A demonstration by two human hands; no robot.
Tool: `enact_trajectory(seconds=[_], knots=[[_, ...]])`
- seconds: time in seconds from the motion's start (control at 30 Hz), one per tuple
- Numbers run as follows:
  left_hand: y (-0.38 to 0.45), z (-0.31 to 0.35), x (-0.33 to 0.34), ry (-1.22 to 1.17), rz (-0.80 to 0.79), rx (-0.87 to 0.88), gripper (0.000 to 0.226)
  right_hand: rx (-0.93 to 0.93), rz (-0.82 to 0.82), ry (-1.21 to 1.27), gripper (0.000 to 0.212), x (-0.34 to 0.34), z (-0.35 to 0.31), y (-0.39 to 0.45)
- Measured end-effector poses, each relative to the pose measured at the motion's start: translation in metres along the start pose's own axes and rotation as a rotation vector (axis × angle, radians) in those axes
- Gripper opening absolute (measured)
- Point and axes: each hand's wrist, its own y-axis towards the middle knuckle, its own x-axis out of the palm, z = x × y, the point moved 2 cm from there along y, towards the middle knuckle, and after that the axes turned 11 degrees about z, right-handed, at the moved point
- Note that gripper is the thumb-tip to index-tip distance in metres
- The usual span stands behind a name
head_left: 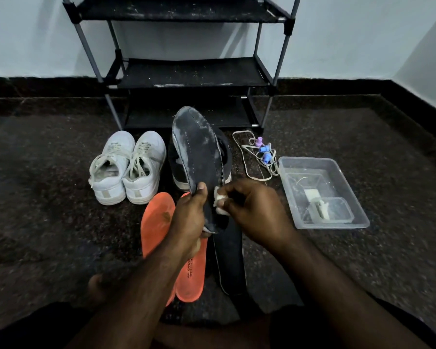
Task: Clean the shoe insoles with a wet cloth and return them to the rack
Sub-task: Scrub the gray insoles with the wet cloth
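Now left hand (189,217) grips dusty dark insole (199,157) at heel, upright before rack (186,74); right hand (252,210) pinches wet cloth (220,200) against edge. I judge: brace heel, wipe firmly toward toe.

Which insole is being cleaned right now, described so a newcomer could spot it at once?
Start at the black rack against the wall, then drop to the floor in front of it. There the left hand holds the dark insole raised, while the right hand pinches a white cloth at its edge. Unlike the orange insoles lying flat, it is dusty grey and lifted.
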Motion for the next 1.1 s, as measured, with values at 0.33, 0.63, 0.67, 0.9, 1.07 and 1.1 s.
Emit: enact_trajectory(seconds=[0.33,0.63,0.67,0.9,1.07,1.1], knots=[[-0.007,0.002,0.004,-0.009,-0.021,0.008,0.041,-0.334,-0.05,-0.39,0.026,0.023,-0.01,-0.016],[-0.01,0.003,0.005,-0.001,-0.025,-0.031,0.044,-0.177,0.087,-0.24,0.045,0.02,-0.012,-0.008],[-0.011,0.003,0.004,-0.026,-0.029,-0.049,0.047,-0.165,0.058,-0.254,0.043,0.023,-0.013,-0.011],[-0.013,0.012,0.001,-0.07,-0.004,-0.08,0.052,-0.115,-0.029,-0.027,0.026,0.023,-0.01,-0.02],[-0.013,0.011,-0.002,-0.108,0.026,-0.102,0.059,-0.144,-0.036,-0.014,0.021,0.028,-0.012,-0.023],[-0.013,0.011,-0.002,-0.109,0.03,-0.098,0.059,-0.146,-0.033,-0.017,0.019,0.028,-0.011,-0.022]])
